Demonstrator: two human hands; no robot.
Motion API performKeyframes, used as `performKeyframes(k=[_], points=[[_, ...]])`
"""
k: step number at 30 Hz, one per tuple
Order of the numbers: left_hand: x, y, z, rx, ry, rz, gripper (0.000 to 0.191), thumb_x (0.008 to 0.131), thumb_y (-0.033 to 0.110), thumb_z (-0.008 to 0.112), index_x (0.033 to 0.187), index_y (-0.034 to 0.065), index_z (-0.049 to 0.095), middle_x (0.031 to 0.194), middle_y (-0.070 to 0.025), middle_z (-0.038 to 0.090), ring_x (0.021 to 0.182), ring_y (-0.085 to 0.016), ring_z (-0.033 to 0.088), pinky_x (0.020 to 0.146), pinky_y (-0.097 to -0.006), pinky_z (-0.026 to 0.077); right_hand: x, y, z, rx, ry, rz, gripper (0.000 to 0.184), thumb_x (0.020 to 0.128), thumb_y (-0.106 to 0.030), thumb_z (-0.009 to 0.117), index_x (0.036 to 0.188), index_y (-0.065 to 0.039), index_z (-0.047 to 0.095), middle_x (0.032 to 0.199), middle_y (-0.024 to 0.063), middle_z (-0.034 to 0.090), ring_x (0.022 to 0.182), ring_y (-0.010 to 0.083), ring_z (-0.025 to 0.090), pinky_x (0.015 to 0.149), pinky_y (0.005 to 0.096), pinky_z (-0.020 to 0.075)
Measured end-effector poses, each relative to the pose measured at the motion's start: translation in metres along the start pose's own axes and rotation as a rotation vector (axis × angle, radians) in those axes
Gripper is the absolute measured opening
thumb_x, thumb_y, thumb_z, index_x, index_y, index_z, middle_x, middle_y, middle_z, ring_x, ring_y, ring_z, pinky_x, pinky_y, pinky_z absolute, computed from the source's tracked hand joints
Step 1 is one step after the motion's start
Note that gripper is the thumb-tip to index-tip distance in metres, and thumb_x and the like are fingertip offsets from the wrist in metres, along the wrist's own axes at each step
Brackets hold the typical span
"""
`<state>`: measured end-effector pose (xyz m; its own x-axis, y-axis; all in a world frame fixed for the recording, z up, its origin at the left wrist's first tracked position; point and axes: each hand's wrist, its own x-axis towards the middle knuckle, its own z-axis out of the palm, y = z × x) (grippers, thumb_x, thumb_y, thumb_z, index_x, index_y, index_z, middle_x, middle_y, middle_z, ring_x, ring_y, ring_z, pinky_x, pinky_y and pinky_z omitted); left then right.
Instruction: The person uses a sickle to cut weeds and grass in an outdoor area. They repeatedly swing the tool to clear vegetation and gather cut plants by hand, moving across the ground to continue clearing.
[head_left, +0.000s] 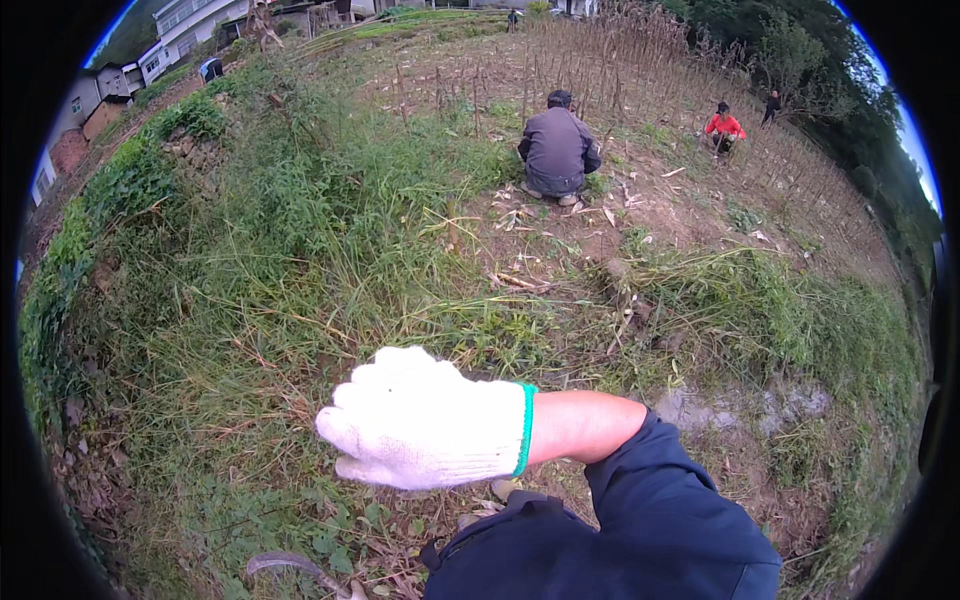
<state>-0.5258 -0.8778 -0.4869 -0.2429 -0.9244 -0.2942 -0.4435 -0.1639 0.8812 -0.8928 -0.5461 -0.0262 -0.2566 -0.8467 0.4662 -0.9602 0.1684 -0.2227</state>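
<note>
My right hand (427, 420) wears a white knit glove with a green cuff (526, 429). Its fingers are curled together in front of my body, above the weeds, and nothing shows in them; the palm side is hidden. A dark blue sleeve (667, 517) is pushed up to the elbow. At the lower left edge a curved sickle blade (289, 561) enters the view. The pale piece (354, 591) at its base is cut off, so whether it is handle or my gloved left hand is unclear. The rest of my left side is out of view.
Tall grass and weeds (300, 202) cover the slope at left. Ahead, a person in a grey jacket (559, 150) squats among dry husks, facing away. Farther off are a person in red (724, 129) and standing dry stalks (630, 60). Flattened weeds (720, 277) lie at right.
</note>
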Motion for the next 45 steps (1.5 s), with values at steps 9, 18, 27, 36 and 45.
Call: performKeyframes(k=[9, 18, 27, 36, 45], points=[[0.006, -0.017, 0.008, 0.174, -0.035, 0.166, 0.017, 0.087, 0.01, 0.082, 0.097, -0.0011, 0.075, 0.083, -0.0059, 0.073, 0.066, -0.015, 0.063, 0.06, -0.0327, 0.051, -0.006, -0.005, -0.053, -0.345, -0.184, 0.028, 0.024, 0.079, -0.028, 0.079, 0.085, -0.008, 0.067, 0.075, 0.0107, 0.067, 0.075, 0.0315, 0.073, 0.062, 0.047, 0.0551], [-0.007, 0.028, -0.002, 0.426, -0.162, 0.143, 0.056, 0.093, 0.025, 0.079, 0.137, 0.0031, 0.053, 0.109, -0.0148, 0.075, 0.094, -0.023, 0.07, 0.085, -0.0373, 0.054, -0.018, -0.065, -0.056, -0.122, 0.064, -0.402, 0.024, 0.081, -0.028, 0.077, 0.086, -0.006, 0.067, 0.073, 0.0108, 0.066, 0.072, 0.0318, 0.072, 0.061, 0.0486, 0.0546], [0.023, 0.089, 0.073, 0.48, -0.143, 0.319, 0.053, 0.092, 0.03, 0.079, 0.13, -0.0005, 0.059, 0.108, -0.0187, 0.076, 0.095, -0.028, 0.071, 0.086, -0.0412, 0.055, -0.016, -0.036, 0.007, 0.025, 0.03, -0.371, 0.024, 0.082, -0.027, 0.075, 0.087, -0.005, 0.066, 0.07, 0.011, 0.065, 0.069, 0.032, 0.071, 0.059, 0.0501, 0.0541], [0.025, 0.083, 0.07, 0.584, -0.142, 0.301, 0.052, 0.091, 0.036, 0.079, 0.123, -0.0041, 0.066, 0.106, -0.0227, 0.076, 0.096, -0.033, 0.072, 0.087, -0.045, 0.055, -0.007, -0.014, 0.055, 0.099, -0.01, -0.362, 0.025, 0.083, -0.026, 0.073, 0.088, -0.004, 0.065, 0.068, 0.0111, 0.064, 0.066, 0.0323, 0.071, 0.058, 0.0517, 0.0537], [0.01, 0.015, -0.004, 0.625, -0.104, 0.173, 0.056, 0.091, 0.042, 0.079, 0.116, -0.0078, 0.073, 0.105, -0.0266, 0.077, 0.096, -0.038, 0.073, 0.088, -0.0488, 0.056, -0.033, -0.036, 0.013, 0.056, 0.07, -0.286, 0.025, 0.084, -0.026, 0.071, 0.089, -0.003, 0.064, 0.066, 0.0113, 0.062, 0.063, 0.0325, 0.07, 0.057, 0.0533, 0.0532]])
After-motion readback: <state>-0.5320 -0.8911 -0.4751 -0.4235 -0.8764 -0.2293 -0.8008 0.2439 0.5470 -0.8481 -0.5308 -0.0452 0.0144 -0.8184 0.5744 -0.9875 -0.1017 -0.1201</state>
